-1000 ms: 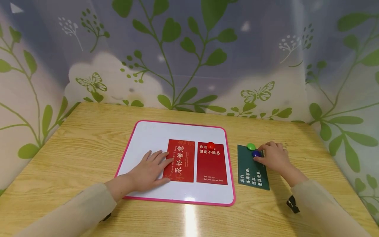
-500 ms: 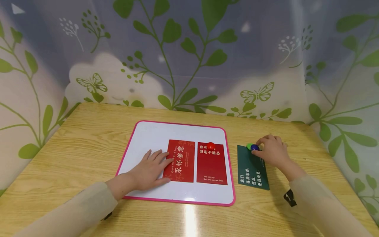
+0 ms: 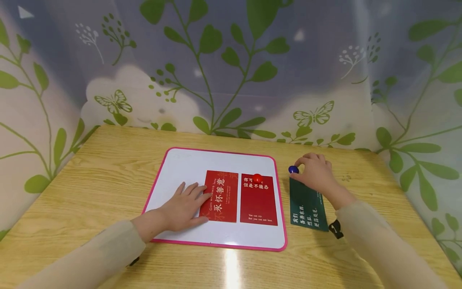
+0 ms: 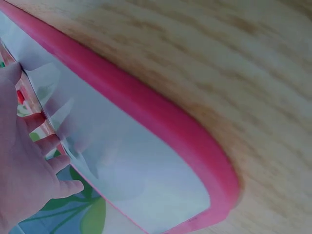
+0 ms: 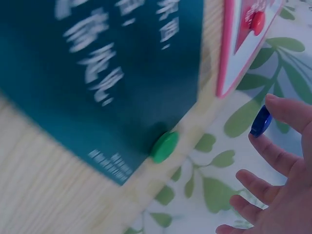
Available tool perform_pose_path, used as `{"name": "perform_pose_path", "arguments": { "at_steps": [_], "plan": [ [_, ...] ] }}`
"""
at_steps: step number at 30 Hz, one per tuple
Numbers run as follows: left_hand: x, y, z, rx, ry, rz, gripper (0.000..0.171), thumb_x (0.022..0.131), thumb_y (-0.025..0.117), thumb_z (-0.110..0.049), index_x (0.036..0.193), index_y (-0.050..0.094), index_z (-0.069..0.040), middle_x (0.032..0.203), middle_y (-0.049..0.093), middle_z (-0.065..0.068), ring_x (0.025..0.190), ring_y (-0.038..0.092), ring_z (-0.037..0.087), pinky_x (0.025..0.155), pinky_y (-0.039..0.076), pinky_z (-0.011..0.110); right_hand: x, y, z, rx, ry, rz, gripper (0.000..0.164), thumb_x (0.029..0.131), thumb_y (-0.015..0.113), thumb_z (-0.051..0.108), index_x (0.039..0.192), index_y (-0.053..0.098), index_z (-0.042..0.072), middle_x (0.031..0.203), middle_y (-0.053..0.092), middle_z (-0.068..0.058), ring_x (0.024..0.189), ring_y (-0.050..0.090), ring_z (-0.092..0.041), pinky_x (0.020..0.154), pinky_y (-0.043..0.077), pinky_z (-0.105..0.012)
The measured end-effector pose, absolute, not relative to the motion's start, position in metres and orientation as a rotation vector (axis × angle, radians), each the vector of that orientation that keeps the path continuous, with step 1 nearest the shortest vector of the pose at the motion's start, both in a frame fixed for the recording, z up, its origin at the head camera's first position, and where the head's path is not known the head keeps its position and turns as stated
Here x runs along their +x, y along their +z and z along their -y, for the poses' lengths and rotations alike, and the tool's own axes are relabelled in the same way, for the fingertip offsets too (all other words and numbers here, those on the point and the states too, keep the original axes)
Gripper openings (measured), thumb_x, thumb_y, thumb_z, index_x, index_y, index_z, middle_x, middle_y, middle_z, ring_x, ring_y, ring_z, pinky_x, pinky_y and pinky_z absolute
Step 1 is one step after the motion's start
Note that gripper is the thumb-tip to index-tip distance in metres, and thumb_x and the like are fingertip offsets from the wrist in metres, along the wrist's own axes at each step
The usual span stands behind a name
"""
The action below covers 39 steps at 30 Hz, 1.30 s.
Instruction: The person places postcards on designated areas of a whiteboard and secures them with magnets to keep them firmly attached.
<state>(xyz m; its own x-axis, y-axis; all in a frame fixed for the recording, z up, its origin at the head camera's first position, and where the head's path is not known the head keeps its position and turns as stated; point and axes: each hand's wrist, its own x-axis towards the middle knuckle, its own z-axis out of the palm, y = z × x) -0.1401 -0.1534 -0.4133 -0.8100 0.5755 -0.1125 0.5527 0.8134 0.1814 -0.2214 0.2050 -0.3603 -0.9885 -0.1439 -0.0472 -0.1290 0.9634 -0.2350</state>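
Near the far edge of the green card point(image 3: 306, 208), the right hand point(image 3: 317, 172) pinches a blue disc point(image 3: 294, 170) between thumb and forefinger. Round, it has no long axis and seems about level. Leftward lies the whiteboard point(image 3: 213, 159), where the left hand point(image 3: 183, 208), farther off, rests with fingers spread.

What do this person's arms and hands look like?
The left sleeve and right sleeve are plain, pale beige and long. The left hand and right hand are ungloved. A black strap-like piece shows below the right sleeve, a smaller black bit below the left.
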Motion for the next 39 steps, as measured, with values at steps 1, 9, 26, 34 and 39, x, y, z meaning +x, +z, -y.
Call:
{"name": "perform_pose_path", "arguments": {
  "at_steps": [1,9,26,34,39],
  "plan": [
    [-0.140,-0.414,0.154,0.890,0.206,-2.837,0.069,0.086,0.059,-0.049,0.141,0.039,-0.011,0.144,0.038,0.014,0.136,0.030,0.038,0.109,0.019,0.062,-0.222,-0.359,-0.201,-0.215,-0.365,-3.050,0.039,0.083,0.068,0.030,0.112,0.063,0.004,0.134,0.042,-0.026,0.124,0.028,-0.048,0.101,0.019,-0.067],
    [-0.141,-0.415,0.153,0.882,0.186,-2.832,0.070,0.086,0.058,-0.050,0.141,0.039,-0.011,0.145,0.038,0.014,0.136,0.030,0.037,0.109,0.019,0.062,-0.227,-0.354,-0.169,-0.263,-0.371,-3.046,0.038,0.082,0.070,0.028,0.111,0.064,0.005,0.135,0.042,-0.025,0.126,0.029,-0.045,0.103,0.021,-0.064],
    [-0.140,-0.415,0.153,0.854,0.161,-2.820,0.070,0.086,0.057,-0.050,0.142,0.037,-0.012,0.146,0.036,0.013,0.136,0.030,0.036,0.110,0.019,0.061,-0.239,-0.365,-0.105,-0.444,-0.338,-3.019,0.034,0.084,0.068,0.034,0.109,0.066,0.012,0.140,0.041,-0.018,0.131,0.028,-0.040,0.104,0.023,-0.060],
    [-0.141,-0.412,0.152,0.848,0.165,-2.809,0.070,0.087,0.058,-0.050,0.142,0.037,-0.012,0.146,0.036,0.013,0.136,0.029,0.036,0.110,0.020,0.061,-0.238,-0.372,-0.069,-0.585,-0.280,-3.015,0.033,0.083,0.069,0.035,0.111,0.067,0.017,0.145,0.037,-0.016,0.136,0.024,-0.040,0.108,0.017,-0.063],
    [-0.142,-0.413,0.152,0.853,0.146,-2.807,0.071,0.087,0.056,-0.052,0.143,0.036,-0.013,0.146,0.036,0.013,0.137,0.029,0.036,0.110,0.019,0.061,-0.238,-0.377,-0.053,-0.642,-0.181,-2.993,0.034,0.084,0.068,0.037,0.113,0.066,0.020,0.148,0.032,-0.016,0.140,0.017,-0.042,0.110,0.011,-0.066]
  ]
}}
